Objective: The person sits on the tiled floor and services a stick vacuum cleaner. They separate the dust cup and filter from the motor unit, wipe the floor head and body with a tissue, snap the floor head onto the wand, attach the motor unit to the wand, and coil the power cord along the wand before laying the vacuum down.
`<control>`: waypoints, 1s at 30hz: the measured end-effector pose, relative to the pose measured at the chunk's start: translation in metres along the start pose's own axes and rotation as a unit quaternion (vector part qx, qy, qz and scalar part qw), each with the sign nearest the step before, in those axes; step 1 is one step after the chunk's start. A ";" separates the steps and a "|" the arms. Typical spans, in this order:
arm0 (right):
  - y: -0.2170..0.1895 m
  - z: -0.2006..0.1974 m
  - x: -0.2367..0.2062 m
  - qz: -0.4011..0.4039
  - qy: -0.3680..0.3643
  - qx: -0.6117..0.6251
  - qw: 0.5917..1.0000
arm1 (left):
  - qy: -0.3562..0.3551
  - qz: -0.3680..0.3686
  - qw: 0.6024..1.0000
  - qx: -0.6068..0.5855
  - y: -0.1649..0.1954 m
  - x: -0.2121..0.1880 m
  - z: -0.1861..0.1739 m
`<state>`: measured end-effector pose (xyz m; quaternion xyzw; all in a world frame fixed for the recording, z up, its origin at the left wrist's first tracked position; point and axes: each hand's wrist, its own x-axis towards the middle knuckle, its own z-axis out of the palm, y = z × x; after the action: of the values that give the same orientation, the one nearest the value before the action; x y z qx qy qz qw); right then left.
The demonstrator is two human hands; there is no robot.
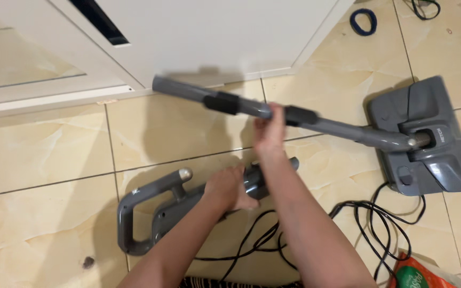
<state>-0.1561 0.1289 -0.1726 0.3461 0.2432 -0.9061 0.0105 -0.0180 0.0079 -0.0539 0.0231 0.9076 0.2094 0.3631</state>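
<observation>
Grey plastic vacuum body [182, 205] lies flat on the tiled floor [44, 160]; left hand [229, 188] presses on it, fingers curled over its front end. Black cord [369, 213] loops just right of that hand. Right hand [269, 130], beyond, is closed around the grey wand [326, 125], which slants to the floor head [428, 138] far right. White door edge [214, 74] sits just behind the wand's free end.

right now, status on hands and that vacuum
Right hand gripping grey vacuum tube. Left hand on grey handle body. Black cord tangled beside them.
</observation>
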 end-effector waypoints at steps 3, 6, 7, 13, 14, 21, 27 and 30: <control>-0.077 0.008 -0.013 -0.060 -0.071 0.081 0.992 | 0.032 -0.007 0.999 -0.035 -0.019 -0.015 -0.022; -0.139 -0.016 -0.011 -0.084 -0.025 0.101 0.991 | 0.054 -0.035 0.995 -0.074 -0.037 -0.048 -0.038; -0.155 -0.029 -0.007 -0.106 -0.017 0.070 0.992 | 0.071 -0.042 0.993 -0.082 -0.043 -0.052 -0.046; -0.279 -0.103 0.004 -0.172 -0.032 -0.106 0.979 | 0.162 0.025 0.986 -0.038 -0.053 -0.087 -0.050; -0.302 -0.112 -0.002 -0.185 0.010 -0.172 0.968 | 0.153 0.024 0.988 -0.028 -0.051 -0.089 -0.048; -0.299 -0.110 -0.028 -0.223 0.100 -0.199 0.949 | 0.063 0.028 0.996 0.057 -0.019 -0.094 -0.040; -0.272 -0.093 -0.047 -0.270 0.139 -0.179 0.936 | 0.065 0.037 0.992 0.102 -0.005 -0.096 -0.047; -0.270 -0.094 -0.040 -0.273 0.160 -0.151 0.937 | 0.051 0.025 0.992 0.111 -0.003 -0.094 -0.048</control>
<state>-0.1176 0.4036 -0.0908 0.4008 0.4604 -0.7597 -0.2241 0.0193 -0.0307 0.0373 0.0752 0.9416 0.1168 0.3067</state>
